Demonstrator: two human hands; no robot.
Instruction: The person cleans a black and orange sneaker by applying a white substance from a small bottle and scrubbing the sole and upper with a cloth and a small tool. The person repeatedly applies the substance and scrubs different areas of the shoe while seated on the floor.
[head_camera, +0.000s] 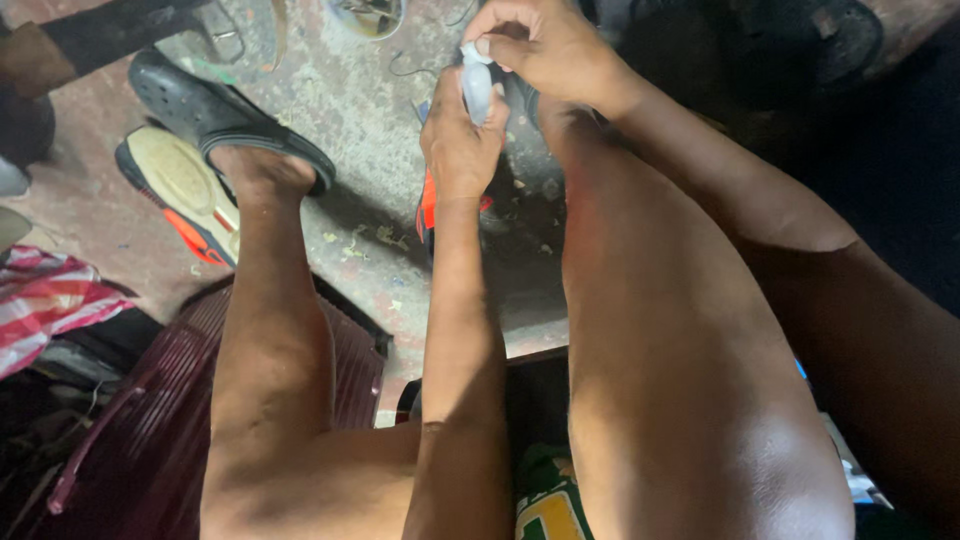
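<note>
Sitting posture: the person sat low over a stained concrete floor (360, 110), bare knees raised, both forearms reaching forward between them.
Far left: a red-and-white striped cloth (45, 300) lay crumpled at the edge, beside a dark maroon slatted plastic crate (150, 420).
Left foot: it wore a black rubber clog (215, 115), which rested on top of a shoe sole with a cream face and orange rim (180, 190) lying on the floor.
Left hand (462, 140): its fingers were curled tight around the lower part of a small pale blue-white tube (477, 85), held upright above the floor.
Tube position: it stood between the two hands, near the top middle of the view, its tip hidden under the other hand's fingers.
Below the hands: an orange-and-black item (428, 205) lay on the floor, mostly hidden by the left wrist.
Right hand (545, 45): its fingertips were pinched together on the top end of the tube; what they gripped there could not be made out.
</note>
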